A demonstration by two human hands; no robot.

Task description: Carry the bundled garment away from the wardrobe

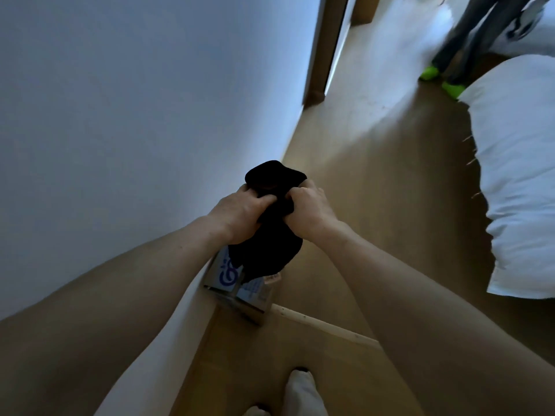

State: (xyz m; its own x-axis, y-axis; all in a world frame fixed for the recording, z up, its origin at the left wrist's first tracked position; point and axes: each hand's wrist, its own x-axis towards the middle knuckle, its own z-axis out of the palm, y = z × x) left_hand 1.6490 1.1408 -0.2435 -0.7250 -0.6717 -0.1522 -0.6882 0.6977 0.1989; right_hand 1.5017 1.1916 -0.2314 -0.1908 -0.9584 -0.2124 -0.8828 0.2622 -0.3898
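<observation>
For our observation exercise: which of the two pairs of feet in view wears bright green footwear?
The distant person's feet by the white bedding; the near foot wears white.

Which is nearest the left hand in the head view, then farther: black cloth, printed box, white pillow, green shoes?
1. Black cloth: gripped by the left hand.
2. Printed box: just below, against the wall.
3. White pillow: far right.
4. Green shoes: top right, farthest.
</observation>
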